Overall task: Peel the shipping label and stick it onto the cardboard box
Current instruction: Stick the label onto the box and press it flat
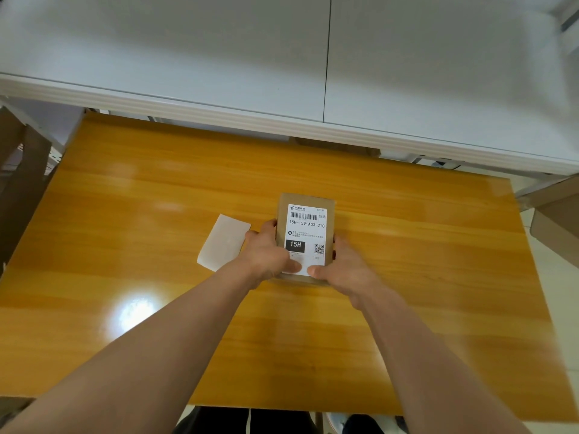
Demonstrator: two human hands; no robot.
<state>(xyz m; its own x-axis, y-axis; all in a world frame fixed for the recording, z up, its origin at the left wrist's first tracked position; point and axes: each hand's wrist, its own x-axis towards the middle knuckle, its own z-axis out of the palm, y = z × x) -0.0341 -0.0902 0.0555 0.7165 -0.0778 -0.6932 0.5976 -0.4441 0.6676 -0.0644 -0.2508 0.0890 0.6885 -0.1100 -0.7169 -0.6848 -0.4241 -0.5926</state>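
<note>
Pressing down on the near edge of the shipping label (306, 238), both thumbs lie flat on its lower corners while the remaining fingers wrap the sides of the cardboard box (305, 236), so each hand is clamped on the box with the thumb on top. The left hand (266, 255) holds the left side, its fingers curled along the left wall; the right hand (346, 267) holds the right side, and its fingers are mostly hidden behind the box. The label already lies face up across the box top, barcode end away from the person, and looks flat apart from the near strip under the thumbs. The box stands near the middle of the wooden table (156, 198), and just to its left, apart from it, lies a blank white sheet (224, 242) (probably the peeled backing). Judging by its look, the box is light and fairly stiff, so gripping it by the side walls steadies it well; the label is thin and tacky, best smoothed from the centre outward with the thumb pads, since it would crease or trap air if rubbed unevenly.
</note>
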